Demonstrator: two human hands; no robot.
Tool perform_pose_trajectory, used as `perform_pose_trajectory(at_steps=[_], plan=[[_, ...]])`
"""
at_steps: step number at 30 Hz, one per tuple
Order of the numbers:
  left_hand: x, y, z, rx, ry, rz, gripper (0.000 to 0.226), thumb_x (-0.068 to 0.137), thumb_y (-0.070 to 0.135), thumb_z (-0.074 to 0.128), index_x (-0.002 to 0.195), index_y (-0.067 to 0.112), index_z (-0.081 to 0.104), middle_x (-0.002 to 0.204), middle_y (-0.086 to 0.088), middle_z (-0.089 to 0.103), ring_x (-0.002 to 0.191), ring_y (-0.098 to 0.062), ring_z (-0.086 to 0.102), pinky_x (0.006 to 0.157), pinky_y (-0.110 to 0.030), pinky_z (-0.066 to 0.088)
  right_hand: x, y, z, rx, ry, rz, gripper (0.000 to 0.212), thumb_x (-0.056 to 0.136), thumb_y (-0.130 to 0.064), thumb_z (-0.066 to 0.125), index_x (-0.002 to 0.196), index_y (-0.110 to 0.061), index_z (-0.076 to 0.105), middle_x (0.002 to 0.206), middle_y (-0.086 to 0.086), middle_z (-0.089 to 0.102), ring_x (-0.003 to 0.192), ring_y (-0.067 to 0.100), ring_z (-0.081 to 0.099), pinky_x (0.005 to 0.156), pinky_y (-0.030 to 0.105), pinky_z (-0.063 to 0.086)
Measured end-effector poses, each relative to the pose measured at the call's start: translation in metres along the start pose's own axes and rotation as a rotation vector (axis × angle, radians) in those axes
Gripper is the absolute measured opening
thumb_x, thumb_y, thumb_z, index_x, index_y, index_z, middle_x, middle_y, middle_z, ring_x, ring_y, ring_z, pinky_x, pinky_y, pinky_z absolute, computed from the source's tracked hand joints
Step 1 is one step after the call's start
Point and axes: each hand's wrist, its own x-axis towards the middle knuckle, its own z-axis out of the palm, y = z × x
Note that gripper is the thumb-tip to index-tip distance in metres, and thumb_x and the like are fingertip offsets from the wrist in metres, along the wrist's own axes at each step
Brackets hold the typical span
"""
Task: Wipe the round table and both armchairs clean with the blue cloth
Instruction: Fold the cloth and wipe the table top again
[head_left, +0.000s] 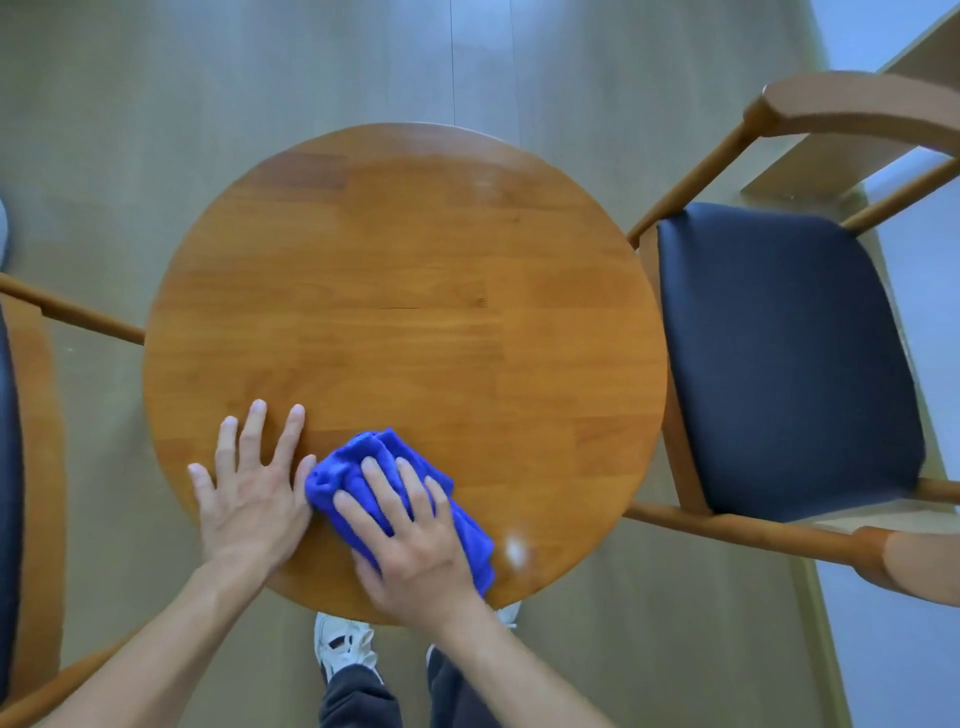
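The blue cloth (395, 499) lies bunched on the near edge of the round table (405, 312), pinned under the right hand (410, 540), whose fingers spread flat over it, likely to press a broad patch into the wood. The left hand (254, 493) rests just beside it, palm down and fingers splayed, holding nothing; it probably steadies the table. One armchair (789, 364) stands close on the right, another armchair (21, 467) shows at the left edge, both apparently waiting their turn.
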Motion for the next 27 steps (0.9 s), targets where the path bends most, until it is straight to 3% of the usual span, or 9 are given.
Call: perform_pose_trajectory(at_steps=[3,5,8,11,14,18,22,24,27], plan=[[0.001,0.0,0.001,0.008,0.03,0.02,0.058,0.092,0.036,0.053,0.146,0.029,0.036,0.155,-0.008,0.028,0.142,-0.033,0.021,0.1,-0.069,0.028,0.001,0.102,-0.043,-0.083,-0.041,-0.195,0.05,0.083,-0.028,0.061,0.133,-0.023,0.058,0.147,0.008,0.045,0.133,0.034,0.044,0.102,0.048,0.041],[0.0,0.0,0.003,0.013,0.057,0.047,0.058,0.09,0.034,0.056,0.145,0.026,0.039,0.152,-0.012,0.032,0.14,-0.037,0.025,0.097,-0.071,0.03,0.019,0.162,-0.067,-0.132,0.037,0.085,0.05,0.085,-0.027,0.06,0.133,-0.015,0.057,0.146,0.012,0.045,0.132,0.037,0.044,0.1,0.051,0.043],[0.0,0.0,0.004,0.05,0.058,0.06,0.058,0.09,0.034,0.055,0.145,0.025,0.039,0.152,-0.013,0.033,0.139,-0.038,0.027,0.096,-0.071,0.03,0.063,0.191,-0.073,-0.165,0.189,0.727,0.054,0.089,-0.026,0.057,0.141,-0.013,0.047,0.151,0.013,0.037,0.135,0.039,0.036,0.102,0.056,0.038],[0.001,0.001,0.002,0.045,0.014,0.037,0.057,0.093,0.038,0.048,0.148,0.03,0.031,0.156,-0.008,0.027,0.143,-0.035,0.019,0.103,-0.068,0.026,0.119,0.154,-0.053,-0.156,0.236,0.996,0.06,0.091,-0.033,0.049,0.147,-0.016,0.036,0.157,0.013,0.026,0.141,0.04,0.024,0.108,0.056,0.027],[0.002,0.005,-0.004,0.005,0.009,0.015,0.055,0.095,0.04,0.046,0.147,0.033,0.031,0.156,-0.004,0.027,0.144,-0.031,0.018,0.106,-0.065,0.024,0.157,0.077,-0.022,-0.071,0.114,0.79,0.066,0.089,-0.038,0.046,0.15,-0.02,0.03,0.16,0.01,0.016,0.146,0.036,0.014,0.115,0.053,0.016],[0.011,0.005,-0.019,-0.334,0.206,-0.142,0.036,0.092,0.023,0.058,0.127,0.015,0.057,0.134,-0.006,0.055,0.127,-0.03,0.043,0.097,-0.057,0.034,0.159,-0.033,0.014,0.344,-0.144,0.41,0.061,0.089,-0.039,0.035,0.149,-0.03,0.031,0.162,-0.001,0.006,0.149,0.02,-0.004,0.119,0.044,-0.005],[0.023,-0.002,-0.036,-0.538,0.258,-0.379,0.02,0.093,0.028,0.054,0.1,0.01,0.049,0.111,-0.016,0.056,0.108,-0.034,0.045,0.087,-0.047,0.037,0.131,-0.046,-0.008,1.003,-0.223,0.529,0.049,0.095,-0.019,0.035,0.143,-0.024,0.044,0.152,-0.017,0.029,0.142,-0.004,0.014,0.121,0.032,0.012],[0.029,0.0,-0.045,-0.624,0.198,-0.43,0.029,0.091,0.03,0.057,0.107,0.009,0.047,0.113,-0.016,0.054,0.109,-0.034,0.046,0.089,-0.043,0.037,0.109,-0.027,-0.025,0.994,-0.143,0.593,0.048,0.093,-0.004,0.044,0.139,-0.019,0.049,0.145,-0.018,0.038,0.139,0.0,0.03,0.118,0.026,0.023],[0.04,0.004,-0.055,-0.718,0.102,-0.51,0.057,0.085,0.036,0.063,0.13,0.008,0.041,0.129,-0.014,0.047,0.122,-0.031,0.042,0.098,-0.04,0.036,0.079,0.003,-0.039,0.694,-0.038,0.523,0.048,0.088,0.006,0.053,0.132,-0.013,0.055,0.138,-0.012,0.045,0.136,0.011,0.039,0.112,0.015,0.024]])
